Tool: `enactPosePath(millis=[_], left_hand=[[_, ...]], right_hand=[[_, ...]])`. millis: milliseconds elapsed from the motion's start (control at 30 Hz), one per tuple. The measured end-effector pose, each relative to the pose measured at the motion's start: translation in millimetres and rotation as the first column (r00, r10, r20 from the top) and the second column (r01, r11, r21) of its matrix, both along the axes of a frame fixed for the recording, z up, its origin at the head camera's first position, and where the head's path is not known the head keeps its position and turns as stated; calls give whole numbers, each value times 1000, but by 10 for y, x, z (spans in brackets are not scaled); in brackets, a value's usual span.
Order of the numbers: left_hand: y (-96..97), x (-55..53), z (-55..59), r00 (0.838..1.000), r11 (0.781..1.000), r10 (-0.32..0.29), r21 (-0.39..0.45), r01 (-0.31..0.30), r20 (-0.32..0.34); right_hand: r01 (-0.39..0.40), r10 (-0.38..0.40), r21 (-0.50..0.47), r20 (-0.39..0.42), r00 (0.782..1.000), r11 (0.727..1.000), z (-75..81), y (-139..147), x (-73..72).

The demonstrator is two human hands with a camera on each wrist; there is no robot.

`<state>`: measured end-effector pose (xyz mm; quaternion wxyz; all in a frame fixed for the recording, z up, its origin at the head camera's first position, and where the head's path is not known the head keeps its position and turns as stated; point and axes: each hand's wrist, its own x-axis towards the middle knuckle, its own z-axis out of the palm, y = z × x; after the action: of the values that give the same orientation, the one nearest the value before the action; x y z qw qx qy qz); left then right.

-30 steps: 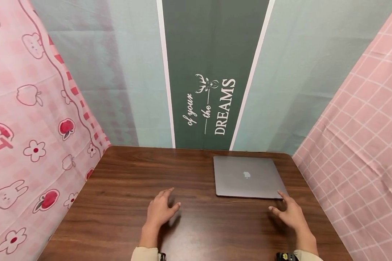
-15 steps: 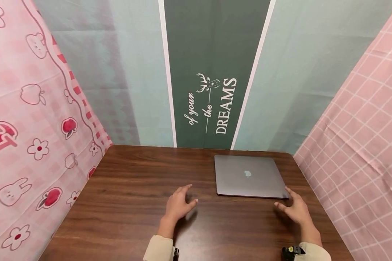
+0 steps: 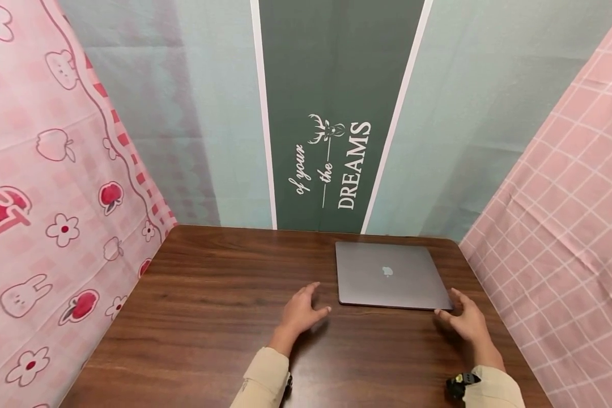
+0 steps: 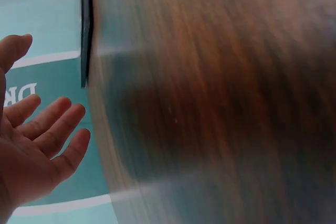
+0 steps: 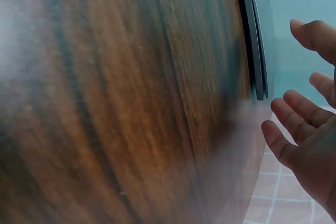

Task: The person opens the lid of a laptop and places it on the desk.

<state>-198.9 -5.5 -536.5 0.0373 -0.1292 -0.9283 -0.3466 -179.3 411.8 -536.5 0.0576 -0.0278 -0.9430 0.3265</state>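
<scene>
A closed grey laptop point(image 3: 387, 283) with an apple logo lies flat at the back right of the wooden table. My left hand point(image 3: 301, 311) hovers over the wood, short of the laptop's front left corner, fingers spread and thumb apart. At the front right corner, my right hand point(image 3: 466, 320) has its fingertips right by the laptop's edge, holding nothing. The left wrist view shows the open palm point(image 4: 37, 150) and the laptop's thin dark edge point(image 4: 86, 30) beyond it. In the right wrist view the fingers point(image 5: 296, 111) are loosely bent near the laptop's side.
Brown wooden table point(image 3: 209, 317) fills the lower view. A green and pale blue curtain point(image 3: 316, 102) with white lettering hangs behind it. Pink patterned cloth point(image 3: 56, 198) stands along the left, and pink checked cloth point(image 3: 566, 226) along the right.
My left hand has moved right and slightly forward, toward the laptop. The right hand has shifted a little to the right, around the laptop's front corner. The laptop stays in place.
</scene>
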Motion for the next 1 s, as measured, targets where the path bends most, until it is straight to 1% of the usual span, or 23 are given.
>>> enactPosePath(millis=[67, 233, 467, 567, 633, 767, 1000], left_hand=[[53, -29, -13, 1000, 1000, -1, -26, 1, 0], [156, -110, -57, 1000, 994, 4, -111, -7, -26], [281, -170, -115, 999, 983, -9, -183, 0, -46], [325, -187, -139, 999, 982, -7, -191, -1, -44], [352, -198, -155, 1000, 982, -3, -189, -3, -31], [414, -222, -197, 1000, 986, 9, -167, -11, -12], [538, -253, -267, 1000, 988, 25, -153, -26, -10]], right_hand=[[1, -1, 8, -8, 1000, 1000, -22, 24, -29], [-19, 21, 48, -37, 999, 999, -68, 58, -115], [-42, 43, 94, -5, 999, 995, -98, 98, -186], [-50, 51, 117, -3, 999, 992, -112, 117, -207], [-56, 56, 125, -1, 998, 991, -119, 128, -215], [-49, 48, 125, 9, 999, 991, -145, 139, -212], [4, -12, 107, 82, 997, 994, -190, 143, -211]])
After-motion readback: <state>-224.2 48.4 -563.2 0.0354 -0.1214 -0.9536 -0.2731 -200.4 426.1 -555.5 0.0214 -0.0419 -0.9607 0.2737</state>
